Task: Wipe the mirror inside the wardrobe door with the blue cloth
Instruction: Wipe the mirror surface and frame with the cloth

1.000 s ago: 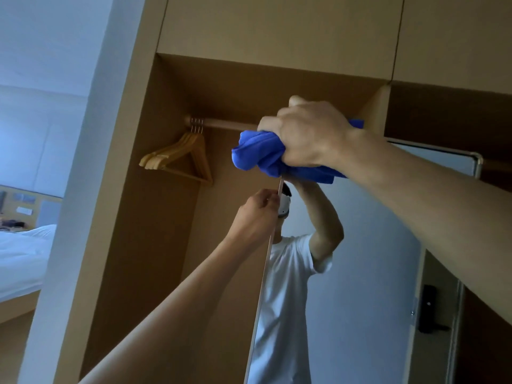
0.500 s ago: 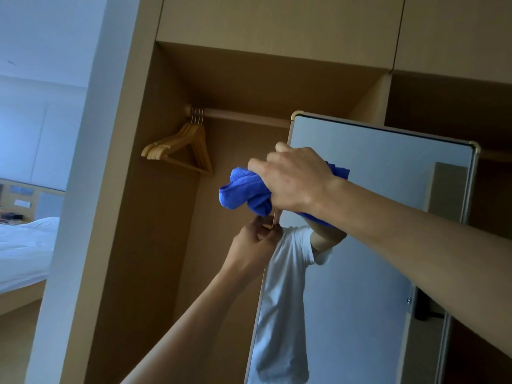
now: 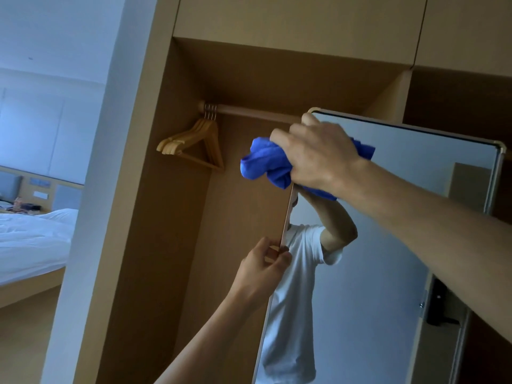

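Note:
A tall framed mirror (image 3: 388,259) stands in the open wardrobe, its rounded top corners in view. My right hand (image 3: 318,156) grips a bunched blue cloth (image 3: 263,164) and holds it against the mirror's upper left part, near the left edge. Part of the cloth hangs past that edge. Lower down, my left hand (image 3: 263,261) pinches the mirror's thin left edge. The glass reflects a person in a white T-shirt with a raised arm.
Several wooden hangers (image 3: 194,142) hang on the rail (image 3: 249,112) at the wardrobe's upper left. The wardrobe's side panel (image 3: 155,217) stands left of my arms. A bed with white sheets (image 3: 30,236) lies in the room at far left.
The cloth and my right hand dropped down the glass, then rose again toward the top left corner. My left hand slid lower along the mirror's edge. The view shifted, showing more of the mirror.

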Demonstrator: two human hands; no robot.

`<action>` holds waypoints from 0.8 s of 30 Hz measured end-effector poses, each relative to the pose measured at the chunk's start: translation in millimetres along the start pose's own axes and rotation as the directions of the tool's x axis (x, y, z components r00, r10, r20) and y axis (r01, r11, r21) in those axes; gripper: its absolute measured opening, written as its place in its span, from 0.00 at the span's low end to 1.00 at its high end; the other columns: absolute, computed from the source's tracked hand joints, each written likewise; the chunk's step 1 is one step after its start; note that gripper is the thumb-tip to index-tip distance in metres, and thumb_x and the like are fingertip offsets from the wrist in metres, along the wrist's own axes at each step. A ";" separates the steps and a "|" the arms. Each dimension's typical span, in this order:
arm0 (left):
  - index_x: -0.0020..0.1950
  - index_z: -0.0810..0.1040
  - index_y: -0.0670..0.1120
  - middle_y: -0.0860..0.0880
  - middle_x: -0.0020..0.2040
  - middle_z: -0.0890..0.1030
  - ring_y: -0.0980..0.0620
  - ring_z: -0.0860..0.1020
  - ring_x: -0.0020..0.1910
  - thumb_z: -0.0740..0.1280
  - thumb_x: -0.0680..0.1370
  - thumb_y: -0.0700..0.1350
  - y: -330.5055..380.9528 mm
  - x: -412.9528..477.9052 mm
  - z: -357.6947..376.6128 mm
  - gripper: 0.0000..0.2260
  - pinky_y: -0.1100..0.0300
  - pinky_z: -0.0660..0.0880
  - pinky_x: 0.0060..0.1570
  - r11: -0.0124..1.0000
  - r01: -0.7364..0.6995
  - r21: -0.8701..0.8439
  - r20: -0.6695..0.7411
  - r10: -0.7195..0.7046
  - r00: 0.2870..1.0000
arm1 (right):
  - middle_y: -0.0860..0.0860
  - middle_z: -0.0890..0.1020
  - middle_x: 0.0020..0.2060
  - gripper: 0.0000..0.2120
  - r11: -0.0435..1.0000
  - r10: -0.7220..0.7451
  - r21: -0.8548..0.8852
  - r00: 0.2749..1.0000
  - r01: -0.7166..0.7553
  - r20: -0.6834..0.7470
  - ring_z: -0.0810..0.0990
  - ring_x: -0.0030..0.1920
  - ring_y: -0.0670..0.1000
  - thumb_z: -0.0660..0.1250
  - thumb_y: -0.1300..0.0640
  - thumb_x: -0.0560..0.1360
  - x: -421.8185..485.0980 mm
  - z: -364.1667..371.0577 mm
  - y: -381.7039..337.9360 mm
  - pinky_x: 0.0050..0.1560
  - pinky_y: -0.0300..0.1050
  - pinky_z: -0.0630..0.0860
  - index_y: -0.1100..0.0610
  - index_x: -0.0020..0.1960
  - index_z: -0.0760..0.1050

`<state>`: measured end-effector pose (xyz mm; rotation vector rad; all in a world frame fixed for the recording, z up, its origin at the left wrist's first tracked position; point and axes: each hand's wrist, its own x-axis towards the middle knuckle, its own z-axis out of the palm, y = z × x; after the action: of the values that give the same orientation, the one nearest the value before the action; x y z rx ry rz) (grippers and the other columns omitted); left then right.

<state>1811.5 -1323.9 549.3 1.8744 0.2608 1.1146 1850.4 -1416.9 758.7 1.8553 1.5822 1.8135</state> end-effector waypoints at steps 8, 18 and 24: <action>0.63 0.75 0.54 0.57 0.54 0.82 0.61 0.80 0.48 0.67 0.81 0.44 -12.9 -14.2 9.8 0.12 0.69 0.75 0.45 0.994 0.022 -0.103 0.015 -0.021 1.000 | 0.51 0.78 0.45 0.15 0.994 -0.102 0.061 0.989 0.096 0.111 0.74 0.53 0.54 0.68 0.55 0.72 -51.7 28.8 -53.3 0.39 0.48 0.66 0.52 0.56 0.68; 0.57 0.76 0.52 0.55 0.54 0.81 0.55 0.79 0.51 0.69 0.80 0.43 -33.8 -37.3 13.2 0.08 0.63 0.76 0.49 0.997 0.034 -0.073 0.011 -0.034 0.999 | 0.53 0.78 0.46 0.17 0.999 -0.005 0.052 0.998 0.003 0.055 0.74 0.53 0.56 0.69 0.56 0.74 -30.8 17.2 -31.9 0.42 0.49 0.66 0.53 0.60 0.69; 0.58 0.76 0.52 0.57 0.53 0.81 0.56 0.79 0.49 0.69 0.80 0.42 -46.6 -48.4 16.1 0.09 0.63 0.77 0.49 0.996 0.054 -0.074 -0.004 -0.054 0.999 | 0.51 0.74 0.41 0.17 0.998 0.035 0.058 0.999 -0.034 -0.027 0.75 0.51 0.57 0.69 0.57 0.73 -20.8 9.7 -14.5 0.40 0.50 0.66 0.54 0.60 0.70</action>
<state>1808.2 -1334.9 481.2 1.7893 0.2691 1.0791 1854.9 -1419.4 732.0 1.9016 1.6392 1.8346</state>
